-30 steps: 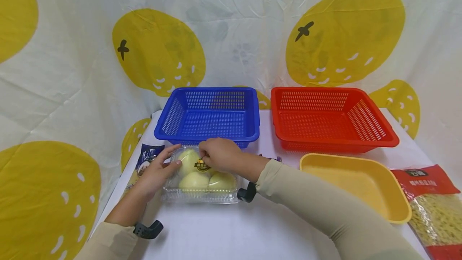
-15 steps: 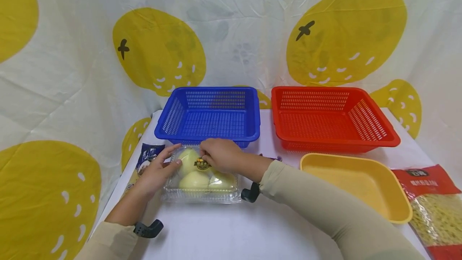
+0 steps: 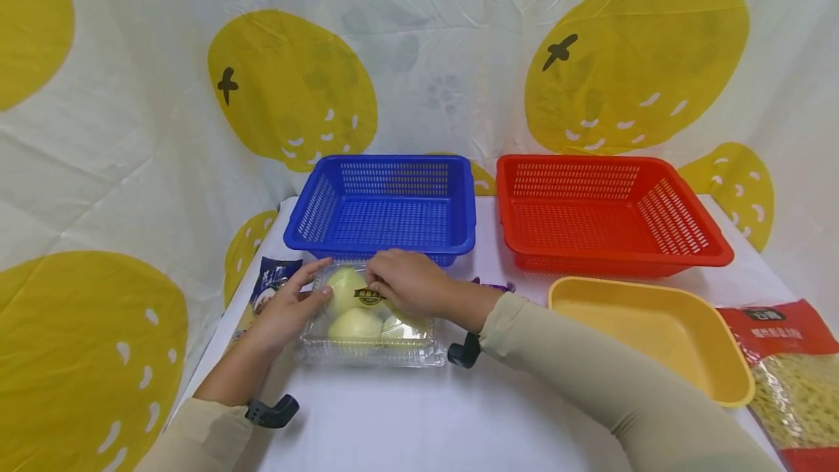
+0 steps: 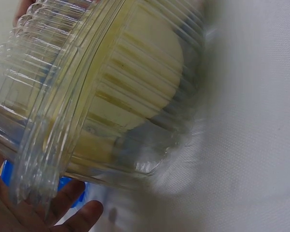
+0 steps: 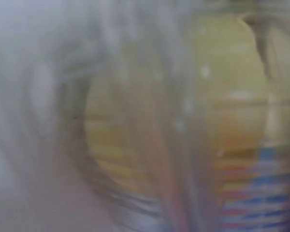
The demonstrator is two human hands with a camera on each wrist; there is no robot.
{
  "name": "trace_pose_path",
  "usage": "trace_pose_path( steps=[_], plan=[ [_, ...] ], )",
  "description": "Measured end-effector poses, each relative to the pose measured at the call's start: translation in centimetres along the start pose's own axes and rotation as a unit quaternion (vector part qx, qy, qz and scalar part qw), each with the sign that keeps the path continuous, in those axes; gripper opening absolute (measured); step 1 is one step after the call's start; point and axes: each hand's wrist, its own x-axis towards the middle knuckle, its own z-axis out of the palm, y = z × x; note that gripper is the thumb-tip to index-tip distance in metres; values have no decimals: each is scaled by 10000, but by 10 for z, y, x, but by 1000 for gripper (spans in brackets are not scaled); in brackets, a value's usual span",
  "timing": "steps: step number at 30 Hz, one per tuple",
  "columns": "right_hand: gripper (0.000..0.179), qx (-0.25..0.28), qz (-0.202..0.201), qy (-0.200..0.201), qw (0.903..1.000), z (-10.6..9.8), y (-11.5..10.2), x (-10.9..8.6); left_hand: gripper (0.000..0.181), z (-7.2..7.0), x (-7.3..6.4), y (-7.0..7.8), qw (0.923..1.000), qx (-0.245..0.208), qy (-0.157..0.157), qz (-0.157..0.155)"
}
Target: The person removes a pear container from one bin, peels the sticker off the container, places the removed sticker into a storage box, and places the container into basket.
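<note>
A clear plastic clamshell box (image 3: 367,354) with several pale yellow-green round fruits (image 3: 355,325) sits on the table, a dark and gold label (image 3: 369,296) on its lid. My left hand (image 3: 285,317) holds the box's left end, thumb over the lid and fingers spread along the side. In the left wrist view, fingertips (image 4: 87,212) show beyond the ribbed edge. My right hand (image 3: 408,281) has curled fingers at the back of the lid, seeming to pinch its edge; the fingertips are hidden. The right wrist view is badly blurred.
Behind the box stands a blue basket (image 3: 390,248), with a red basket (image 3: 609,257) to its right. A yellow tub (image 3: 655,337) and a red-topped bag of pasta (image 3: 780,355) lie at the right. A dark blue packet (image 3: 272,275) and a purple item (image 3: 494,285) are partly hidden.
My right wrist has shifted slightly right, and the box's right end with it. The label tilts a little more. My left hand keeps its place on the box.
</note>
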Motion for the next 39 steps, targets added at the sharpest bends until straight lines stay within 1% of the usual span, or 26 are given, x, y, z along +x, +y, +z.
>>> trace_pose_path(
  steps=[3,7,10,13,19,21,23,24,26,28,30,32,34,36,39],
  plan=[
    [5,123,-230,108,9996,-1,1,-3,59,0,1,0,10000,11,21,4],
    [4,497,-524,292,9970,-2,3,-6,59,0,2,-1,10000,-60,48,12],
    [5,784,-600,359,9945,-2,6,-8,60,0,2,-1,10000,-43,50,-13],
    [6,949,-590,362,9931,-2,10,-11,60,1,1,1,10000,18,45,-39],
    [9,947,-771,370,9918,-4,9,-15,61,2,0,0,9999,107,48,-39],
    [10,880,-866,475,9912,-3,9,-18,61,2,0,-1,9999,117,41,-27],
    [12,819,-1028,687,9889,0,9,-21,60,2,0,0,9998,164,37,-49],
    [12,803,-1138,823,9868,1,9,-22,60,2,1,0,9998,190,36,-74],
    [12,812,-1354,1220,9799,3,10,-25,59,3,1,1,9996,226,32,-144],
    [11,953,-1535,1663,9694,2,10,-26,57,3,1,3,9994,274,46,-220],
    [10,1279,-1566,2032,9580,-4,8,-26,57,3,1,4,9993,296,63,-239],
    [8,1791,-1409,2197,9486,-13,5,-27,58,3,1,5,9993,299,75,-210],
    [8,2429,-1120,2078,9409,-23,2,-28,59,4,1,5,9994,276,69,-179],
    [6,3041,-751,1823,9320,-31,-1,-31,59,4,1,5,9994,256,66,-202],
    [5,3701,-265,1390,9182,-41,-2,-37,58,4,1,3,9992,236,79,-310]
  ],
)
